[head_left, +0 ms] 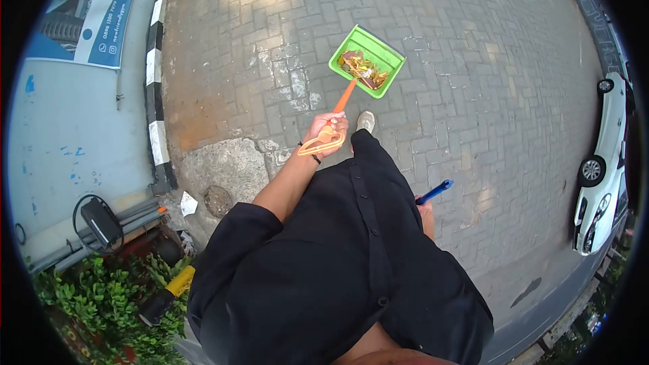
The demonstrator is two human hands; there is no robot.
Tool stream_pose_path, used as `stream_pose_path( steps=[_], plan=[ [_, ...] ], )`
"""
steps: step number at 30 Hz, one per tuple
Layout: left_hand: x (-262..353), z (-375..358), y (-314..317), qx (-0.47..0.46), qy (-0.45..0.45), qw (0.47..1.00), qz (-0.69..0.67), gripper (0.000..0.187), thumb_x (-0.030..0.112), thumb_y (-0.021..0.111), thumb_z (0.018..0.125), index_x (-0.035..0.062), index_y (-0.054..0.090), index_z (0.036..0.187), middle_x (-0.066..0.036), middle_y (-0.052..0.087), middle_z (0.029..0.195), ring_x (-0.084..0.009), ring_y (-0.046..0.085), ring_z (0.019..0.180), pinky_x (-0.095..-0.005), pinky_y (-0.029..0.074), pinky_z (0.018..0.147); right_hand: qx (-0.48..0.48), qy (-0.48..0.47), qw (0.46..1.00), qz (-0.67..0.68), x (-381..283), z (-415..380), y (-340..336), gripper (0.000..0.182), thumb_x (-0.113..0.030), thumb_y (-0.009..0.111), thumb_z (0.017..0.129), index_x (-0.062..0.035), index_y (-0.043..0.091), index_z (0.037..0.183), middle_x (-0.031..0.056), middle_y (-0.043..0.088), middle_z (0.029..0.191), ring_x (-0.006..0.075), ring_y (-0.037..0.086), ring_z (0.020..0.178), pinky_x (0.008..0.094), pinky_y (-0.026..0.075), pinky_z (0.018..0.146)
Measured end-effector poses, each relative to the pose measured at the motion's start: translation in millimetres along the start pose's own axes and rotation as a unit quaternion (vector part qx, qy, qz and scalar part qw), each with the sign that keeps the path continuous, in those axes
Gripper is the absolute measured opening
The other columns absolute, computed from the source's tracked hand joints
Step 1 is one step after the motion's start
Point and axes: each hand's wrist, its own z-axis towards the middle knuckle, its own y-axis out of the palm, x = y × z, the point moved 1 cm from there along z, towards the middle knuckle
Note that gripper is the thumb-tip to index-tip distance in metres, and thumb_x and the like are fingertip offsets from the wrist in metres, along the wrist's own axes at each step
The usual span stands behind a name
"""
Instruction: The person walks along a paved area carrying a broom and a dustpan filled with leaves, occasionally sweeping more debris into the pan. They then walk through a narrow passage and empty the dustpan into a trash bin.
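My left hand (330,125) is closed around the orange handle of a green dustpan (378,53), near the looped end of the handle. The pan is out in front of me over the paving, with dry leaves (364,69) and other litter lying in it. Down by my right side, my right hand (425,211) grips a blue stick-like handle (436,191). Only its upper end shows; the rest is hidden behind my body, as are most of the right hand's fingers.
Grey block paving (460,47) spreads around me. A black-and-white kerb (155,64) and a wall with a banner (101,20) run along the left. Green plants (94,304) grow at lower left. A white car (604,162) stands at right.
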Motion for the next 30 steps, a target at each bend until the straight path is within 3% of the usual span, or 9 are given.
stream_pose_path(
  steps=[4, 7, 13, 18, 19, 22, 25, 28, 30],
  plan=[
    [50.5, 36.2, 54.0, 0.011, 0.072, 0.994, -0.082, 0.008, 0.002, 0.046, 0.086, -0.0004, 0.040, 0.081, 0.002, 0.040, 0.057, -0.0052, 0.039, 0.044, -0.0172, 0.032, 0.040, 0.002, -0.037, 0.997, -0.064, 25.0, -42.6, 203.1, 0.018, -0.018, 0.045, 0.087, -0.0081, 0.044, 0.072, 0.0035, 0.044, 0.061, 0.0142, 0.048, 0.051, 0.0228, 0.045, 0.045],
    [83.4, 68.0, 79.1, -0.021, 0.068, 0.991, -0.115, 0.026, 0.010, 0.047, 0.087, 0.0121, 0.037, 0.063, 0.004, 0.037, 0.055, -0.0078, 0.038, 0.048, -0.0220, 0.035, 0.045, -0.022, -0.013, 0.990, -0.141, 59.0, -66.3, 358.5, 0.017, -0.017, 0.043, 0.087, -0.0074, 0.047, 0.073, 0.0037, 0.048, 0.061, 0.0143, 0.051, 0.054, 0.0242, 0.046, 0.048],
    [187.6, 117.6, 111.4, -0.012, 0.182, 0.975, -0.126, 0.022, 0.008, 0.049, 0.085, 0.0108, 0.039, 0.065, 0.004, 0.040, 0.053, -0.0094, 0.040, 0.046, -0.0230, 0.039, 0.048, -0.260, -0.001, 0.930, -0.259, 122.8, -104.7, 604.8, 0.006, -0.007, 0.051, 0.080, -0.0031, 0.048, 0.077, 0.0047, 0.049, 0.062, 0.0152, 0.051, 0.053, 0.0256, 0.049, 0.052],
    [320.3, 163.8, 158.1, 0.038, 0.280, 0.950, -0.134, 0.016, 0.006, 0.049, 0.083, 0.0102, 0.044, 0.069, 0.002, 0.049, 0.055, -0.0100, 0.053, 0.051, -0.0227, 0.048, 0.056, -0.351, -0.020, 0.899, -0.263, 176.3, -150.8, 730.4, 0.014, -0.010, 0.046, 0.088, 0.0039, 0.047, 0.087, 0.0021, 0.045, 0.059, 0.0104, 0.045, 0.050, 0.0226, 0.039, 0.044],
    [342.6, 166.3, 187.8, 0.071, 0.308, 0.935, -0.162, 0.016, 0.001, 0.047, 0.085, 0.0070, 0.040, 0.072, -0.001, 0.048, 0.059, -0.0078, 0.051, 0.046, -0.0197, 0.045, 0.048, -0.372, -0.002, 0.887, -0.275, 184.7, -153.7, 748.5, 0.015, -0.011, 0.046, 0.088, 0.0040, 0.047, 0.087, 0.0016, 0.045, 0.059, 0.0097, 0.044, 0.049, 0.0223, 0.037, 0.043],
    [447.1, 187.7, 212.1, -0.035, 0.266, 0.940, -0.212, 0.014, 0.002, 0.046, 0.086, 0.0062, 0.041, 0.073, -0.001, 0.049, 0.060, -0.0071, 0.051, 0.047, -0.0181, 0.044, 0.047, -0.411, 0.026, 0.854, -0.319, 216.8, -178.9, 811.4, 0.018, -0.014, 0.047, 0.089, 0.0040, 0.047, 0.087, 0.0006, 0.044, 0.058, 0.0076, 0.042, 0.047, 0.0215, 0.032, 0.040],
    [530.1, 197.4, 253.4, -0.025, 0.291, 0.928, -0.232, 0.010, 0.002, 0.042, 0.087, 0.0035, 0.043, 0.077, 0.001, 0.044, 0.057, -0.0060, 0.042, 0.045, -0.0168, 0.038, 0.042, -0.401, 0.025, 0.846, -0.350, 267.6, -191.8, 884.6, 0.017, -0.014, 0.048, 0.087, 0.0032, 0.047, 0.086, 0.0000, 0.044, 0.058, 0.0064, 0.040, 0.045, 0.0208, 0.029, 0.038],
    [601.7, 221.4, 274.8, -0.021, 0.303, 0.927, -0.219, 0.023, 0.006, 0.039, 0.088, -0.0063, 0.047, 0.106, 0.002, 0.042, 0.055, -0.0061, 0.040, 0.044, -0.0171, 0.036, 0.041, -0.356, 0.026, 0.873, -0.332, 321.6, -174.8, 953.7, 0.015, -0.013, 0.048, 0.086, 0.0015, 0.046, 0.084, -0.0005, 0.043, 0.057, 0.0062, 0.039, 0.043, 0.0202, 0.029, 0.038],
    [646.2, 230.9, 302.0, -0.044, 0.300, 0.929, -0.210, 0.004, 0.000, 0.047, 0.084, 0.0030, 0.044, 0.082, 0.001, 0.045, 0.050, -0.0079, 0.050, 0.045, -0.0204, 0.046, 0.045, -0.298, 0.029, 0.897, -0.325, 356.0, -153.1, 1000.8, 0.014, -0.013, 0.047, 0.085, 0.0002, 0.044, 0.081, -0.0005, 0.043, 0.057, 0.0062, 0.039, 0.043, 0.0201, 0.029, 0.037]
  ],
)
